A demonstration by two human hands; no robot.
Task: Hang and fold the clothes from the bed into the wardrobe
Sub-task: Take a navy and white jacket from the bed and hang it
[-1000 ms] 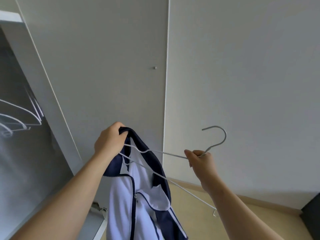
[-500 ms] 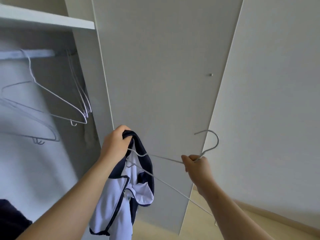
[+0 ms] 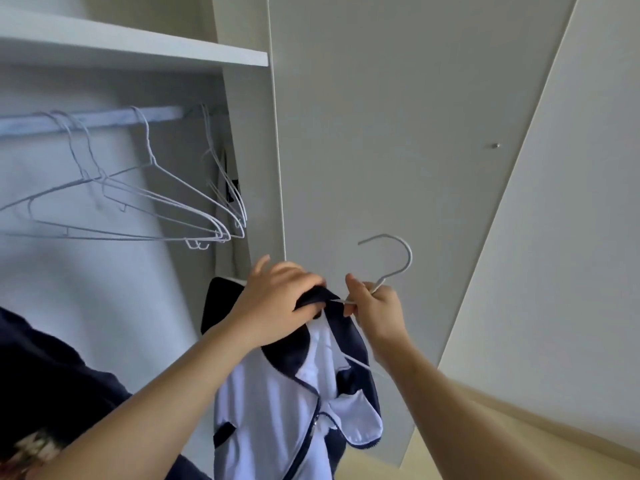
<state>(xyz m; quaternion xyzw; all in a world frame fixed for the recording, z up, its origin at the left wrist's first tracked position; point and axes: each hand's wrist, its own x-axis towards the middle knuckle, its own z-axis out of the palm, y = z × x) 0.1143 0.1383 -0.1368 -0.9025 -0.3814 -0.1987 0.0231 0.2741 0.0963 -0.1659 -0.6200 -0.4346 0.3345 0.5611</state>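
Gripping the jacket by its navy collar, the left hand holds it just beside the door edge. The right hand pinches the hanger by its neck (hook up). Bare rail shows between empty hangers, under the shelf.

I see pale wall at right; beige floor below it, in lower right corner.
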